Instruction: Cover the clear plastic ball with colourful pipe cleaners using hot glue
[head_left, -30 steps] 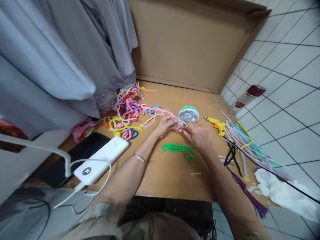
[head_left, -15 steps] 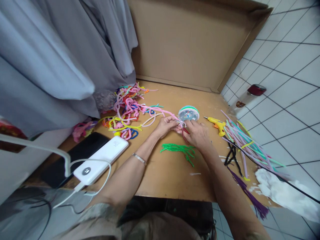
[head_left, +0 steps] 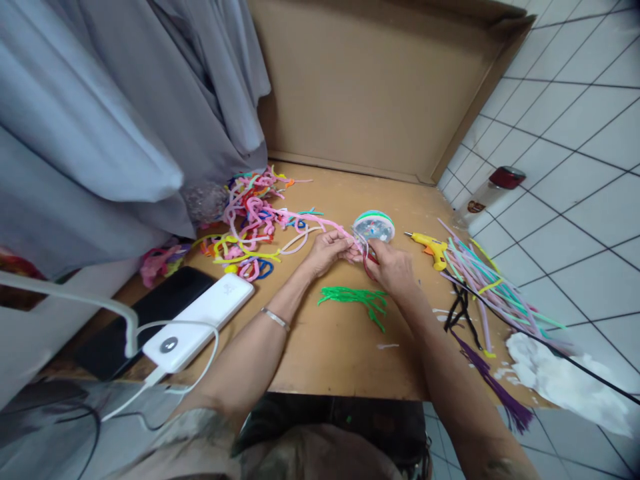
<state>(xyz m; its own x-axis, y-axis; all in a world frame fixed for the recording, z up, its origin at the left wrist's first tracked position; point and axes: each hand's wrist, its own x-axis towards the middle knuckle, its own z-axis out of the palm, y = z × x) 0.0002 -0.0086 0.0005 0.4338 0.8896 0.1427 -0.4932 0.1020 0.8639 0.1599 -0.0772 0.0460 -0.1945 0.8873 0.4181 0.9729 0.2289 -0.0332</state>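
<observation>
While pink pipe-cleaner strands were pinched between the thumb and fingers of the left hand, a red-handled tool was gripped in the closed right hand, near the left fingertips. The tool's working end was largely hidden by the fingers, so its exact type could not be determined. The strands were located above the middle of the wooden table and were extended leftward to a tangled, multicoloured pipe-cleaner pile. A round clear reel with a green rim was positioned just beyond the right hand. A bundle of green pipe cleaners was laid on the near side of both hands. To the right, a yellow glue gun was placed with its nozzle directed toward the reel; straight pipe cleaners in lilac, turquoise and yellow were laid beside it, with black pieces, a purple bundle and white fibre stuffing nearby. To the left, a white power bank was connected to a white cable.
</observation>
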